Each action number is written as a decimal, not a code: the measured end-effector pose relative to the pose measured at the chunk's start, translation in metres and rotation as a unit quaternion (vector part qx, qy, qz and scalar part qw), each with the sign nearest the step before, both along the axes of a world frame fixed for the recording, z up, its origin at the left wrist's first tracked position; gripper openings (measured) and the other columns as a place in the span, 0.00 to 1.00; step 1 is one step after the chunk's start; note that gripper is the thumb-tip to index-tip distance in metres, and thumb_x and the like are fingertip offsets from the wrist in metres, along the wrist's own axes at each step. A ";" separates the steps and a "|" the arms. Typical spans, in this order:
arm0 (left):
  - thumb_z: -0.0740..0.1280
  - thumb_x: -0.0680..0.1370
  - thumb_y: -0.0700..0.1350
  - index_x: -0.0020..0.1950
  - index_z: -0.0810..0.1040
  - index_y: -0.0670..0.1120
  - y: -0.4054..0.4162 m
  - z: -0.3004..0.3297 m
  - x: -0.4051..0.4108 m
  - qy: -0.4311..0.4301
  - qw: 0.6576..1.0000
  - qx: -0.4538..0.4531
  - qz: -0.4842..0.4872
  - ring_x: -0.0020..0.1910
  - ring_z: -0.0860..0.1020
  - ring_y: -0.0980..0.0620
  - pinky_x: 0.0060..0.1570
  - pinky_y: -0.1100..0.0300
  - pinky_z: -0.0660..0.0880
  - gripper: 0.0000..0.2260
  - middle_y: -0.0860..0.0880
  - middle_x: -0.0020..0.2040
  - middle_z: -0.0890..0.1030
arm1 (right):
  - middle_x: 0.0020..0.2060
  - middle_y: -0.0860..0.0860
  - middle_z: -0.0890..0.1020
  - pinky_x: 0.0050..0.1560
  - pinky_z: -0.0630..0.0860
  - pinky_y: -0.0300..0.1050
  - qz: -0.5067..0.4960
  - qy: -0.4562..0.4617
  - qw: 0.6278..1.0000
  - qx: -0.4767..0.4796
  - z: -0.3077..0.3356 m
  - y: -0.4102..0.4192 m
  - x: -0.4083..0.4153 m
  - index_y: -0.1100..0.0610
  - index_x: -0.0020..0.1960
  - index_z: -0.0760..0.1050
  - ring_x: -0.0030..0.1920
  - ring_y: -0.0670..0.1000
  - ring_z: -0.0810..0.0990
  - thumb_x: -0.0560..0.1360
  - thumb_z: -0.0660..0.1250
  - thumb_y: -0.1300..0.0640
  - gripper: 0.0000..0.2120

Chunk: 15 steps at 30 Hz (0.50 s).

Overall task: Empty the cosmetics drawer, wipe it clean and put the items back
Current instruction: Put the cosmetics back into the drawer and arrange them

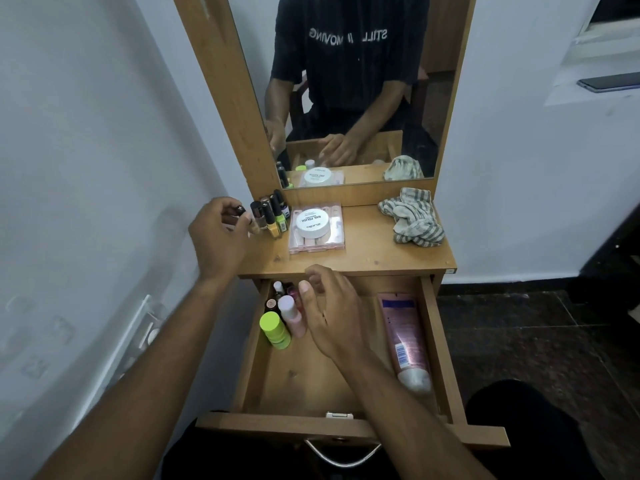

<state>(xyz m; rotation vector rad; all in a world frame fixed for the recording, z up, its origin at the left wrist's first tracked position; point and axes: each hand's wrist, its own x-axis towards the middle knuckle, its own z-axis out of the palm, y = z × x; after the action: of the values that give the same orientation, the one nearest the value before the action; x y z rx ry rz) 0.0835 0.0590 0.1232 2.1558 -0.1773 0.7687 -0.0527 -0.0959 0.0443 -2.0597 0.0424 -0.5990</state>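
Two hands are at work over a wooden vanity. The left hand [218,233] is up at ten o'clock, over the counter's [363,251] left edge, its fingers pinched around a small dark-capped bottle [238,211] just beside a cluster of nail polish bottles [272,216]. The right hand [329,313] hangs in the open drawer [311,379] at the centre, fingers loosely curled and gripping nothing, the thumb beside a pale pink bottle [292,315]. A lime-green capped bottle [275,330] stands just beside the pink one at seven o'clock of it, with smaller bottles [277,292] behind in the drawer's far left corner. A pink tube [407,341] lies along the drawer's right wall. On the counter, a white round tub [313,221] sits on a clear pink case [317,233], and a striped cloth [412,216] lies crumpled at two o'clock.
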 end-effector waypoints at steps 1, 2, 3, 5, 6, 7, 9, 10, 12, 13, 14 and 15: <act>0.75 0.75 0.43 0.51 0.81 0.46 0.001 0.004 -0.010 -0.007 1.000 -0.010 -0.002 0.39 0.79 0.60 0.40 0.74 0.74 0.07 0.51 0.45 0.83 | 0.53 0.42 0.80 0.50 0.74 0.42 -0.010 -0.007 1.000 0.008 0.001 -0.001 0.000 0.49 0.61 0.75 0.53 0.43 0.76 0.81 0.56 0.44 0.15; 0.75 0.75 0.44 0.51 0.81 0.47 0.002 0.008 -0.023 -0.013 1.000 -0.018 -0.005 0.40 0.79 0.60 0.41 0.75 0.73 0.07 0.52 0.45 0.82 | 0.53 0.42 0.81 0.51 0.74 0.42 -0.022 -0.013 0.999 0.020 0.002 -0.002 0.000 0.49 0.61 0.75 0.53 0.43 0.76 0.82 0.56 0.46 0.14; 0.76 0.75 0.45 0.50 0.81 0.47 0.003 0.010 -0.036 -0.015 1.000 -0.026 -0.009 0.40 0.80 0.60 0.41 0.74 0.73 0.07 0.53 0.44 0.82 | 0.54 0.43 0.81 0.52 0.74 0.42 -0.033 -0.016 0.999 0.032 0.004 -0.003 0.001 0.50 0.61 0.76 0.54 0.43 0.77 0.83 0.57 0.48 0.13; 0.76 0.75 0.46 0.49 0.81 0.48 0.002 0.011 -0.063 -0.008 0.999 -0.040 -0.025 0.40 0.80 0.58 0.41 0.71 0.74 0.07 0.53 0.42 0.82 | 0.54 0.43 0.82 0.52 0.75 0.41 -0.048 -0.020 0.997 0.060 0.007 -0.008 0.000 0.51 0.62 0.77 0.54 0.41 0.78 0.83 0.60 0.53 0.11; 0.76 0.74 0.45 0.49 0.82 0.48 0.000 0.010 -0.075 0.004 0.998 -0.044 -0.038 0.39 0.79 0.58 0.40 0.70 0.74 0.06 0.53 0.41 0.82 | 0.53 0.44 0.82 0.51 0.77 0.41 -0.048 -0.030 0.995 0.077 0.008 -0.010 0.000 0.51 0.61 0.77 0.53 0.41 0.79 0.82 0.62 0.54 0.10; 0.77 0.74 0.44 0.48 0.83 0.48 -0.003 0.007 -0.085 0.021 0.997 -0.043 -0.053 0.39 0.79 0.58 0.39 0.71 0.74 0.06 0.52 0.41 0.82 | 0.51 0.44 0.82 0.49 0.78 0.41 -0.040 -0.046 0.994 0.092 0.009 -0.013 -0.002 0.51 0.61 0.78 0.51 0.42 0.79 0.81 0.65 0.54 0.09; 0.78 0.73 0.42 0.47 0.84 0.47 -0.012 -0.005 -0.100 0.058 0.993 -0.032 -0.096 0.37 0.79 0.58 0.37 0.72 0.73 0.05 0.52 0.39 0.83 | 0.49 0.45 0.81 0.45 0.78 0.40 -0.007 -0.066 0.994 0.087 0.010 -0.014 -0.005 0.51 0.61 0.78 0.49 0.44 0.80 0.77 0.70 0.54 0.12; 0.78 0.73 0.43 0.47 0.84 0.48 -0.016 -0.011 -0.105 0.069 0.990 -0.023 -0.117 0.37 0.79 0.58 0.36 0.72 0.72 0.06 0.53 0.38 0.83 | 0.49 0.46 0.81 0.45 0.77 0.40 0.009 -0.076 0.995 0.067 0.010 -0.013 -0.007 0.52 0.61 0.79 0.49 0.45 0.79 0.76 0.71 0.55 0.14; 0.79 0.73 0.46 0.47 0.84 0.51 -0.023 -0.023 -0.110 0.078 0.987 -0.012 -0.139 0.37 0.80 0.59 0.37 0.70 0.73 0.06 0.56 0.38 0.83 | 0.49 0.47 0.81 0.48 0.78 0.43 0.024 -0.105 0.994 0.025 0.009 -0.011 -0.008 0.54 0.61 0.80 0.48 0.46 0.78 0.73 0.73 0.57 0.16; 0.78 0.73 0.48 0.47 0.84 0.52 -0.024 -0.026 -0.110 0.078 0.987 -0.008 -0.141 0.38 0.81 0.58 0.37 0.67 0.76 0.06 0.57 0.39 0.83 | 0.49 0.47 0.81 0.48 0.77 0.43 0.023 -0.118 0.993 0.012 0.010 -0.010 -0.008 0.55 0.60 0.81 0.47 0.46 0.78 0.72 0.73 0.58 0.16; 0.78 0.73 0.49 0.47 0.83 0.54 -0.026 -0.028 -0.110 0.078 0.987 -0.005 -0.143 0.39 0.82 0.57 0.38 0.62 0.79 0.06 0.57 0.39 0.83 | 0.49 0.47 0.81 0.48 0.77 0.43 0.022 -0.125 0.992 0.003 0.010 -0.010 -0.007 0.56 0.59 0.81 0.47 0.46 0.78 0.72 0.73 0.58 0.16; 0.78 0.73 0.50 0.48 0.83 0.54 -0.028 -0.028 -0.109 0.078 0.986 -0.002 -0.146 0.41 0.82 0.56 0.40 0.57 0.81 0.06 0.57 0.40 0.83 | 0.49 0.47 0.81 0.48 0.77 0.43 0.024 -0.125 0.992 -0.001 0.009 -0.010 -0.007 0.56 0.60 0.82 0.47 0.46 0.78 0.71 0.73 0.58 0.17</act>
<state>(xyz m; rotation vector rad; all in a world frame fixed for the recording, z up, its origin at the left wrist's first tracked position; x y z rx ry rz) -0.0251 0.0314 0.0956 2.1135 -0.3998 0.4291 -0.0593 -0.1063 0.0537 -1.9668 -0.1540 -0.8217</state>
